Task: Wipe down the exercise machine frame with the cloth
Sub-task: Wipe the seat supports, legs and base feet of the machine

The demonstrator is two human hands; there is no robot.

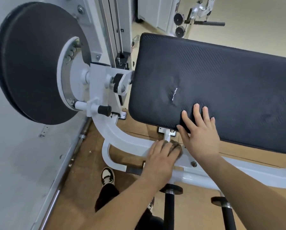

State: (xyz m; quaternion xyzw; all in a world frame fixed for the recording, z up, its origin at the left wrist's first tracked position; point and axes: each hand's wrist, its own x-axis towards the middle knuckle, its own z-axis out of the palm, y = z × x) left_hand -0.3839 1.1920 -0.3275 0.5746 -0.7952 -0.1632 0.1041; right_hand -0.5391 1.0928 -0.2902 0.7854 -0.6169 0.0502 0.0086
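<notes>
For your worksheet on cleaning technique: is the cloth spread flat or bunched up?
Bunched up. The cloth shows only as a crumpled brown wad under the left hand, pressed on the white frame.

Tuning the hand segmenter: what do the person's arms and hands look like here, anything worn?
Both forearms are bare right to the picture's edge, with no sleeves in view. The left hand and right hand wear no gloves, and no ring, watch or wristband shows on either. No markings or tape are visible.
</notes>
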